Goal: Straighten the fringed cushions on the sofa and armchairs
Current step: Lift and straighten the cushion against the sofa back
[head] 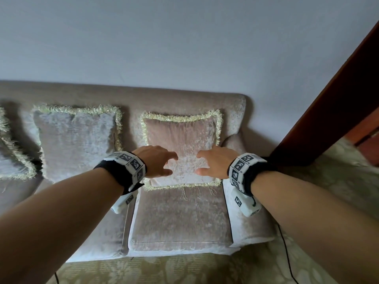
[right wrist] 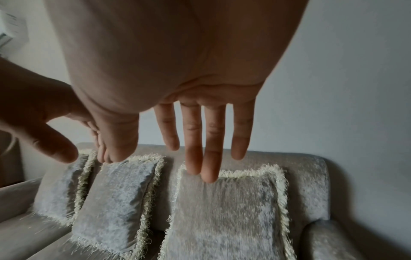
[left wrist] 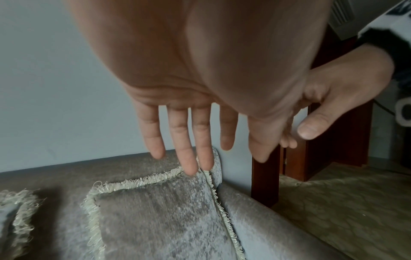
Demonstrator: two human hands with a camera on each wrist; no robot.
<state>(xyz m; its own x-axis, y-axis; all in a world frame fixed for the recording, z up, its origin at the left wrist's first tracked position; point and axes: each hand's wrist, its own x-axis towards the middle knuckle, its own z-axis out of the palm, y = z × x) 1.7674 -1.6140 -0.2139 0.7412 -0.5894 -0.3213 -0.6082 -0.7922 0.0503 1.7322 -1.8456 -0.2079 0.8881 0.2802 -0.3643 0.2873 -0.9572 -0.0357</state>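
Observation:
A beige velvet cushion [head: 181, 140] with a cream fringe leans upright against the sofa back [head: 184, 99], at the right end of the seat. Both my hands hover just in front of its lower half, palms down, fingers straight and spread. My left hand [head: 162, 161] is at its left side, my right hand [head: 211, 161] at its right side; neither grips it. The same cushion [left wrist: 160, 219] fills the left wrist view under my straight fingers [left wrist: 184, 140]. In the right wrist view my fingers [right wrist: 200, 140] hang above that cushion [right wrist: 224, 216].
A second fringed cushion [head: 75, 140] stands to the left, and a third fringed cushion [head: 8, 158] shows at the left edge. The sofa arm [head: 242, 203] is on the right, beside a dark wooden door frame [head: 332, 103]. Patterned floor [head: 164, 271] lies in front.

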